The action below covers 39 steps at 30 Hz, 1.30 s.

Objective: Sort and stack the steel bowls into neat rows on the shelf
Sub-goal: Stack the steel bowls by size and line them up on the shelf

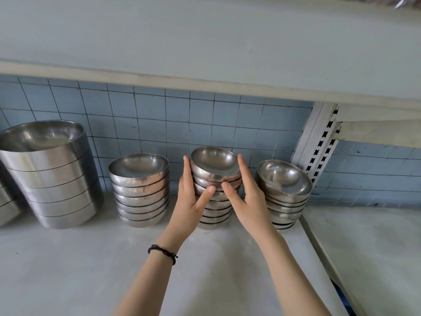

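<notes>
A tall stack of small steel bowls (215, 164) stands at the back middle of the white shelf (68, 258). My left hand (191, 199) presses its left side and my right hand (248, 197) its right side, fingers straight up, thumbs across the front. The stack's top bowls tilt a little to the right. A second stack of small bowls (140, 190) stands to the left, apart from my hands. A third stack (284, 190) stands to the right with its top bowl tilted. A stack of large steel bowls (52, 176) is at far left.
A blue tiled wall (159, 115) backs the shelf. The upper shelf board (205, 53) hangs low overhead. A white slotted upright (319, 142) stands right of the third stack, with another shelf section (376, 247) beyond it. Part of another large stack (6, 201) shows at the left edge.
</notes>
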Each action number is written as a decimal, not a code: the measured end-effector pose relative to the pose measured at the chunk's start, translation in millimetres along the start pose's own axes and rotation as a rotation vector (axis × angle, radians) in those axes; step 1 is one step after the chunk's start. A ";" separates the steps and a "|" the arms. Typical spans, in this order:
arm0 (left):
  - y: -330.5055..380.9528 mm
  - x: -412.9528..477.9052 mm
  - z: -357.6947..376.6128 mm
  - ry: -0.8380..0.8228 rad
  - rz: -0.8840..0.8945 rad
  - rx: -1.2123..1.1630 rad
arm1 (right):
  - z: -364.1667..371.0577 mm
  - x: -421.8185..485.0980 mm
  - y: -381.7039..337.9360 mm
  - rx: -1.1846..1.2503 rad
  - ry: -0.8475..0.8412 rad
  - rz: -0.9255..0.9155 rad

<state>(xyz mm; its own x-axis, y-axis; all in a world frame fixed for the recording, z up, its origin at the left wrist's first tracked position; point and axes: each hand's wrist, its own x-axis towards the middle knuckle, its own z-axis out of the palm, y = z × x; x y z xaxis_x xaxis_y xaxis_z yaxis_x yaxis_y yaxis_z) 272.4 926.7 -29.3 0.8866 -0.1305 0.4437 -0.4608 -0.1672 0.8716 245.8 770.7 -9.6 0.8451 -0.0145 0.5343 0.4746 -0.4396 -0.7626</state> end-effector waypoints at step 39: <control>7.0 -4.4 -7.6 0.031 -0.070 -0.187 | -0.3 8.7 -12.7 0.088 0.050 0.130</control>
<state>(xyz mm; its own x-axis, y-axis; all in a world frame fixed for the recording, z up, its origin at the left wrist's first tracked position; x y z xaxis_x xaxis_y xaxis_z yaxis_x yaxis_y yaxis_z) 265.6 933.5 -23.5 0.9183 -0.0939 0.3846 -0.3854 0.0099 0.9227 247.1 775.9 4.8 0.8887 -0.1121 0.4446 0.3831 -0.3510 -0.8544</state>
